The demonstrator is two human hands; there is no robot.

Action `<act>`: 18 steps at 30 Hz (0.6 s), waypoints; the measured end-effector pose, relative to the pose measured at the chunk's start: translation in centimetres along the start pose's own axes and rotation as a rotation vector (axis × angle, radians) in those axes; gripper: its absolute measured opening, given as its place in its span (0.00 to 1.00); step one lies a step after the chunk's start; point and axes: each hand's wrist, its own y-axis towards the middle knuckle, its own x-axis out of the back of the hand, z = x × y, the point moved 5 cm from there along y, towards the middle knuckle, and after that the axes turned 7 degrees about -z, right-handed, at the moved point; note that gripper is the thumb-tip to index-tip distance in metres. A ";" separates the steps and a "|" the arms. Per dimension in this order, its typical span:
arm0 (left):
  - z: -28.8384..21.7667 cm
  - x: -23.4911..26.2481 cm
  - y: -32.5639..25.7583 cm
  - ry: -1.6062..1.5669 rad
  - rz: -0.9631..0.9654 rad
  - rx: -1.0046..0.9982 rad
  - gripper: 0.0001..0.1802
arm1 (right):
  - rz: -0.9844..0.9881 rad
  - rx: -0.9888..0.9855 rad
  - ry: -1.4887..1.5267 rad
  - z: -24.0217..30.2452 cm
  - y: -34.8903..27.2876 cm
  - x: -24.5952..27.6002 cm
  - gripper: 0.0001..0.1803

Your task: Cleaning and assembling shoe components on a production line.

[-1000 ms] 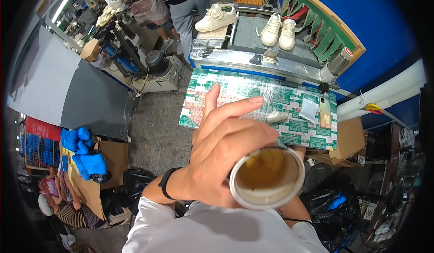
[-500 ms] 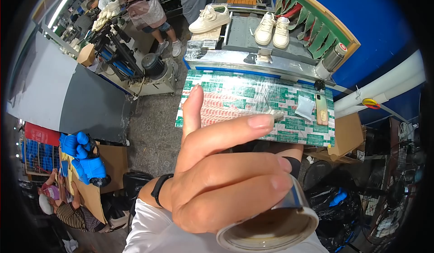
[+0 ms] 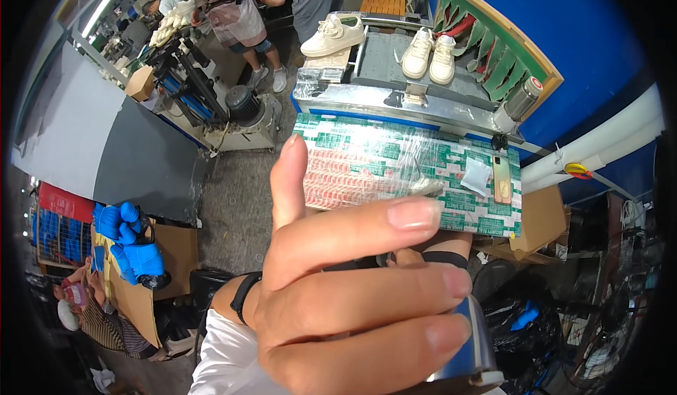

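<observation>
Curling its two lower fingers against a cylindrical cup with a blue-and-silver side (image 3: 482, 338), the left hand (image 3: 331, 307) fills the lower middle of the frame, a thin black band (image 3: 244, 298) around its wrist. Its other two visible fingers stretch away from the cup, one upright, one pointing right; the thumb is hidden. The cup sits at the lower right of centre, seemingly tipped, with its pale rim by the bottom edge and its contents out of sight. What looks like part of the right hand (image 3: 407, 257) shows behind the left fingers; I cannot tell its state.

Spilling seems the main risk: if the cup holds liquid, a steeper tilt or a slack finger could wet the loose white shirt (image 3: 226, 345) at the lower left. With few fingers apparently bearing on the smooth side, it might also slip. Above centre, the green-and-white taped tabletop (image 3: 458, 215) bears a thin, gold-tinted phone (image 3: 501, 181) near its right end, just beside a small white packet (image 3: 477, 176); a careless sweep of the arm could knock the phone off.
</observation>
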 end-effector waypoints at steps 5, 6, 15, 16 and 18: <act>0.3 -0.1 1.4 -0.103 0.002 -0.141 0.20 | 0.025 -0.011 -0.012 0.0 0.0 0.0 0.25; 1.5 0.0 2.8 -0.124 0.002 -0.170 0.19 | 0.016 -0.006 -0.017 -0.2 0.1 -0.2 0.25; 1.2 0.1 5.5 -0.299 0.018 -0.430 0.15 | 0.019 0.025 -0.046 -0.7 0.3 -1.1 0.25; 1.2 0.5 5.7 -0.323 0.024 -0.454 0.15 | 0.028 0.011 -0.042 -0.8 0.2 -1.2 0.25; 0.9 0.8 5.9 -0.361 0.036 -0.503 0.16 | 0.013 0.020 -0.036 -1.0 0.1 -1.5 0.25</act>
